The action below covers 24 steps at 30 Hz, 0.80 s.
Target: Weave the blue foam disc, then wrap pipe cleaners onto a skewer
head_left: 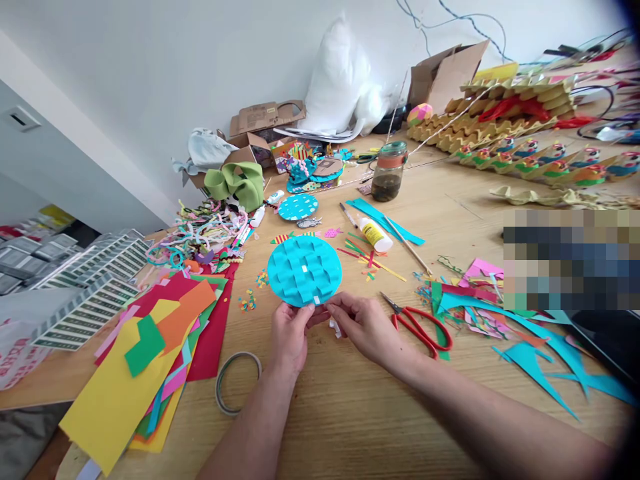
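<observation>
My left hand [291,332] grips the lower edge of a round blue paper disc [305,270], thumb on top. Rows of raised paper flaps cover the disc, and small white squares sit at its middle and near its lower edge. Beside that edge, my right hand [356,325] has thumb and finger pinched together; what lies between them is too small to name. Small white scraps [335,327] show just below the fingers. Red-handled scissors [417,325] lie right of my right hand, and a roll of tape [239,383] lies left of my left forearm.
Coloured paper sheets [150,340] are stacked at left, near a heap of pipe cleaners [195,230]. A glue bottle [375,235], a wooden stick [407,245] and a glass jar [387,173] are beyond my hands. Blue paper offcuts [540,367] and egg cartons [500,127] occupy the right.
</observation>
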{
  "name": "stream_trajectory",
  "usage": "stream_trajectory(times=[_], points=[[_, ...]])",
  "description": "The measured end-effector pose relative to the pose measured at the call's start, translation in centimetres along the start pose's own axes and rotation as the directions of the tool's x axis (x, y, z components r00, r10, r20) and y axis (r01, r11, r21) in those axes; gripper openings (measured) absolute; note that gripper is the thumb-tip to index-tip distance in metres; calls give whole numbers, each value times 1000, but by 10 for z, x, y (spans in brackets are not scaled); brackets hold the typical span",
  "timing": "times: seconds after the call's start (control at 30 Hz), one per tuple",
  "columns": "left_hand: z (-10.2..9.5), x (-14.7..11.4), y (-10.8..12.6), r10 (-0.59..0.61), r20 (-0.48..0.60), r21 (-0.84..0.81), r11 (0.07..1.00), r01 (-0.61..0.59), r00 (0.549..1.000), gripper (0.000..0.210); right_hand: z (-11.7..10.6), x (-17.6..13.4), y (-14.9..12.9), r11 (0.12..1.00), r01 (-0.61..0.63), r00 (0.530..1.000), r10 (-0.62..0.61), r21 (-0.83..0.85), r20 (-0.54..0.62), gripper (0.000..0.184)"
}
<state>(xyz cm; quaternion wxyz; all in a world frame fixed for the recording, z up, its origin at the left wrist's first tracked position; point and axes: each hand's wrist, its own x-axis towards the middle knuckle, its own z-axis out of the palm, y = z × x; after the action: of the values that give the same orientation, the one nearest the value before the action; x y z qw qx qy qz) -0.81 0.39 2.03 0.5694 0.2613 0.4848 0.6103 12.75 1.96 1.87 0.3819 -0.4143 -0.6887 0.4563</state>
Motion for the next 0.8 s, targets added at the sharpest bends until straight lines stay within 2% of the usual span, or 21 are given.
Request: stream_trajectory(times=[0.2,0.8], points=[[1,-1,1,0,38,11,1000,0,999,26,0,0,0,1000,2,1000,-2,-7,23,23],[0,-1,0,-10,55,31,999,9,998,23,-1,0,1,996,-3,1000,4,-88,16,21]])
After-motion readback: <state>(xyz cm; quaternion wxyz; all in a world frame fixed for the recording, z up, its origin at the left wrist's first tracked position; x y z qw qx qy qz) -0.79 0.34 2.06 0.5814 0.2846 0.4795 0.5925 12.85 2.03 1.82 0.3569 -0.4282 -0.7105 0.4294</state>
